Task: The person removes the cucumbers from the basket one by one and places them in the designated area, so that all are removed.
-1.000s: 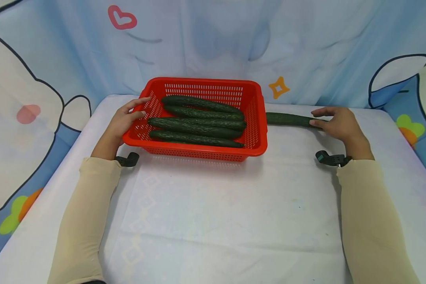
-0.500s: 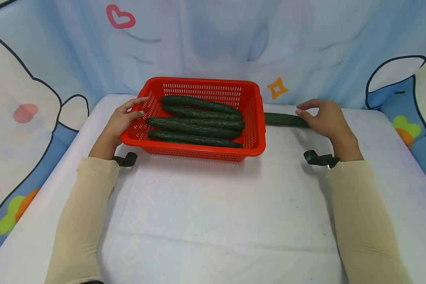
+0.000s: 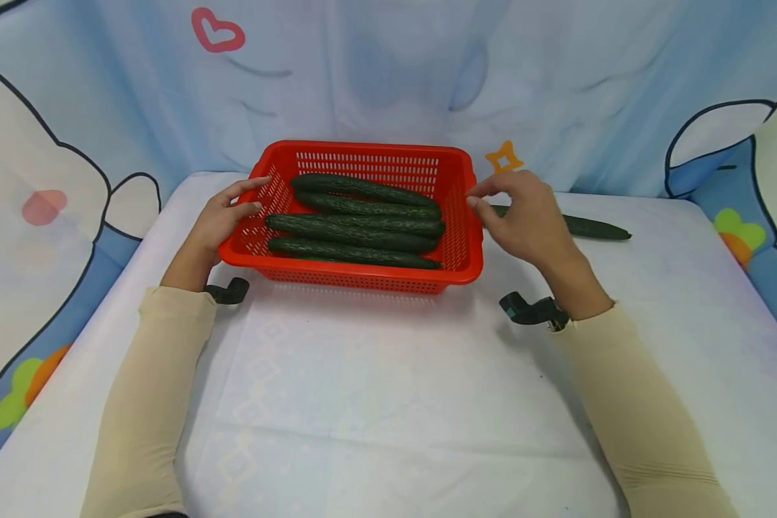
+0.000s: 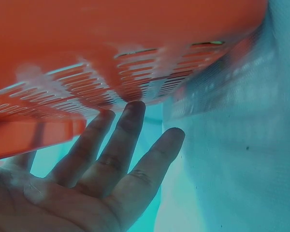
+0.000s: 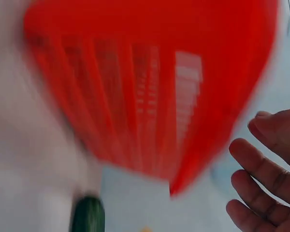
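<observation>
A red plastic basket (image 3: 350, 277) with slotted sides stands on the table, with several dark green cucumbers (image 3: 356, 234) lying lengthwise inside. My left hand (image 3: 216, 219) holds its left end: thumb and index finger lie over the rim, and the other fingers (image 4: 128, 121) reach under it against the slotted wall. My right hand (image 3: 521, 216) is at the basket's right rim, fingers extended and holding nothing; in the right wrist view these fingers (image 5: 266, 188) are spread beside the blurred red wall. One more cucumber (image 3: 596, 229) lies on the table behind the right hand, partly hidden by it.
A white cloth (image 3: 375, 403) covers the table. A blue curtain (image 3: 388, 79) printed with cartoon figures hangs close behind the basket and along both sides. Each wrist wears a small black camera mount (image 3: 534, 309).
My right hand has let go of the loose cucumber and moved left to the basket's right rim. The cucumber stays on the table. My left hand keeps its place on the basket.
</observation>
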`<state>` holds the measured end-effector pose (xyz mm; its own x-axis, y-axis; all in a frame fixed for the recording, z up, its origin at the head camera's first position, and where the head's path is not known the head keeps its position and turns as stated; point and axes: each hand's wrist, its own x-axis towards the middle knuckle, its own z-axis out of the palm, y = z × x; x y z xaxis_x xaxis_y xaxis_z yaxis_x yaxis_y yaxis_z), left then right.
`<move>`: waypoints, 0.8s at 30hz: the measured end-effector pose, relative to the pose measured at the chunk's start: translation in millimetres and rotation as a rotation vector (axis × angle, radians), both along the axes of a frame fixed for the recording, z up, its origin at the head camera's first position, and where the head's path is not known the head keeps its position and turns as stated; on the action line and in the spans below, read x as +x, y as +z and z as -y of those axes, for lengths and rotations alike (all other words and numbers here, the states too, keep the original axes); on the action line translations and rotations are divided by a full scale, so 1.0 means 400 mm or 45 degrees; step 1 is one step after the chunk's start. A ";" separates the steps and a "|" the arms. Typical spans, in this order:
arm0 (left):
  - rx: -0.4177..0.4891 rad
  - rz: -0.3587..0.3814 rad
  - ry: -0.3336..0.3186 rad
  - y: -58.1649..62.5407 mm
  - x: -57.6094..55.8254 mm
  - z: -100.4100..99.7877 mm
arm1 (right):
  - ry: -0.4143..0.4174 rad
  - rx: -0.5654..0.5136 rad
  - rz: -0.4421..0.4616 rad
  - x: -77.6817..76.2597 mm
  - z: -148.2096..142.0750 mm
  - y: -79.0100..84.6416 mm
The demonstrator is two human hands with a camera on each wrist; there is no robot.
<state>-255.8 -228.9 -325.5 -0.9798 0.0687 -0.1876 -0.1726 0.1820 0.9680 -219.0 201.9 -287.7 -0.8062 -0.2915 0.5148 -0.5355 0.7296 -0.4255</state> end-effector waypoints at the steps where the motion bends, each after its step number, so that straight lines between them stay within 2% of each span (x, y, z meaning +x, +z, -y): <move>1: 0.011 0.000 -0.001 0.000 0.000 0.000 | 0.047 0.010 0.009 0.007 0.018 -0.002; 5: 0.024 -0.006 -0.006 0.000 0.000 0.000 | 0.187 0.044 0.140 0.028 0.079 -0.013; 8: 0.016 -0.012 -0.005 0.001 0.001 -0.002 | 0.225 0.075 0.291 0.035 0.108 -0.020; 12: 0.035 -0.024 -0.012 0.006 -0.001 -0.012 | 0.185 0.139 0.452 0.035 0.123 -0.023; 18: 0.040 -0.015 -0.021 0.005 -0.001 -0.024 | 0.072 0.219 0.564 0.038 0.141 -0.023; 24: 0.034 0.004 0.007 0.008 0.005 -0.009 | 0.107 0.313 0.705 0.012 0.198 -0.020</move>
